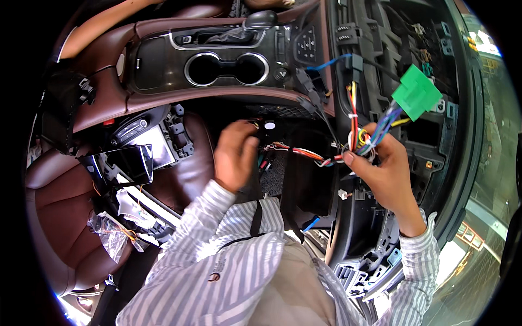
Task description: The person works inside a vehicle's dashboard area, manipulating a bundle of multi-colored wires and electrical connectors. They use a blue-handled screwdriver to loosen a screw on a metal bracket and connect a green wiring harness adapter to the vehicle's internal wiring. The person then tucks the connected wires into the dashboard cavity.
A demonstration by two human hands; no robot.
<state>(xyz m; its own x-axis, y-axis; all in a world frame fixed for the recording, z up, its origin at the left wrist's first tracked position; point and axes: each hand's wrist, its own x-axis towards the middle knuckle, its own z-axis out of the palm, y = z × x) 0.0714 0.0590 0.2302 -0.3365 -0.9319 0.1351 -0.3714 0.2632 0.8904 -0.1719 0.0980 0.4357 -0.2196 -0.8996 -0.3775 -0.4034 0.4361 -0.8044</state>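
Observation:
My right hand (389,168) is closed round a bundle of coloured wires (386,122), thumb and fingers pinching it beside the open dashboard. A large green connector (417,93) stands out beyond the fingers on the purple and blue wires. From the same grip, a wiring harness (296,150) of red, white and green wires runs left. My left hand (235,155) has curled fingers beside a black piece with a white oval spot (269,125); what lies within them is hidden. A black plug (354,62) with yellow, red and white wires rises above my right hand.
The centre console (155,68) with cup holders and gear lever lies across the top. On the brown seat (60,212) rest a removed screen panel (157,146), a dark display (128,165) and plastic bags (111,233). Another person's arm (103,27) reaches in at upper left.

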